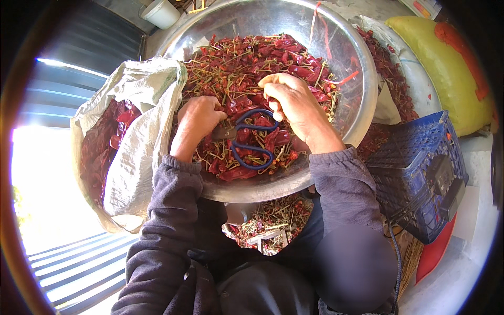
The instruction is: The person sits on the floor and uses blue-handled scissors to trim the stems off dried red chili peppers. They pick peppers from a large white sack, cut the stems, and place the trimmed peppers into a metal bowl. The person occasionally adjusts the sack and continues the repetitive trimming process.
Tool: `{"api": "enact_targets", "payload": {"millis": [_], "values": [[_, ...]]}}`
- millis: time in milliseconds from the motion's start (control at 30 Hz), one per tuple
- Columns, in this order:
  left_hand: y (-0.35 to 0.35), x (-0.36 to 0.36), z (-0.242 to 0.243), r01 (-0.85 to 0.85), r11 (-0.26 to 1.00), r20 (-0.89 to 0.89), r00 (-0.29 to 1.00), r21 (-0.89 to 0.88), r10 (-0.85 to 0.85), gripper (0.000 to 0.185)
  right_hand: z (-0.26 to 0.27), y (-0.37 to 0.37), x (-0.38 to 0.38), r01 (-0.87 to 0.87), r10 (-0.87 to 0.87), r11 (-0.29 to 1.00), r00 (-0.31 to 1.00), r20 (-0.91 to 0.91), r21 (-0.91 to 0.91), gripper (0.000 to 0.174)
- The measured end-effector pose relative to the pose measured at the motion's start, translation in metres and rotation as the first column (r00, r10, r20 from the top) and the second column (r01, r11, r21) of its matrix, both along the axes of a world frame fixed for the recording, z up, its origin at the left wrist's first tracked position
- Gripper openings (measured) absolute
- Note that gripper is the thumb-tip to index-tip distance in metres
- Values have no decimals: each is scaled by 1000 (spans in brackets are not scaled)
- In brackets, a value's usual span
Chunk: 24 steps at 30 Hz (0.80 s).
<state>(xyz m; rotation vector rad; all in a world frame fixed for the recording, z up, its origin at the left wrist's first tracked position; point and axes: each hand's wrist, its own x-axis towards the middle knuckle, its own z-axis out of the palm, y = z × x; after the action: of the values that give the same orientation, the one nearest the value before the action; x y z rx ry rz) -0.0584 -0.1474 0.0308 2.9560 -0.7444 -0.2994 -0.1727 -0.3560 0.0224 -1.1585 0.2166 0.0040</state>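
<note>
A wide steel basin point(365, 59) before me holds dried red chili peppers point(252, 51) mixed with loose stems. My left hand point(201, 118) is over the peppers at the basin's left side, fingers curled and thumb towards the fingertips; whether it grips a pepper is hidden. My right hand point(293, 100) is also curled, right of the middle, with red pepper showing by its fingers; I cannot tell if it is held. Scissors with blue looped handles point(255, 167) lie on the peppers between the hands, their blades pointing left beside my left hand.
Left of the basin stands a white woven sack point(134, 181) with red peppers inside. At the right are a blue plastic crate point(413, 153), more peppers point(388, 75) and a yellow-green sack point(429, 67). A white bucket point(161, 15) stands behind. Peppers and stems point(275, 220) lie below the basin.
</note>
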Motion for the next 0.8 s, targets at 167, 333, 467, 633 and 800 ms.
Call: {"api": "enact_targets", "payload": {"millis": [167, 333, 467, 633, 800], "values": [[19, 8, 0, -66, 958, -128, 991, -279, 31, 26, 5, 4, -2, 11, -10, 1000, 998, -58, 25, 22], [29, -1, 12, -205, 668, -289, 957, -716, -16, 21, -5, 14, 5, -133, 133, 984, 991, -15, -119, 14], [22, -6, 13, -332, 436, -417, 902, -836, -111, 19, -14, 21, 9, -66, 114, 843, 992, 57, -534, 23], [24, -13, 17, -598, 184, -625, 731, -780, -273, 12, -10, 33, 10, -60, 172, 735, 980, 100, -676, 35], [20, -14, 10, -705, 78, -671, 625, -704, -399, 9, -4, 43, 9, -28, 220, 706, 959, 181, -708, 38]]}}
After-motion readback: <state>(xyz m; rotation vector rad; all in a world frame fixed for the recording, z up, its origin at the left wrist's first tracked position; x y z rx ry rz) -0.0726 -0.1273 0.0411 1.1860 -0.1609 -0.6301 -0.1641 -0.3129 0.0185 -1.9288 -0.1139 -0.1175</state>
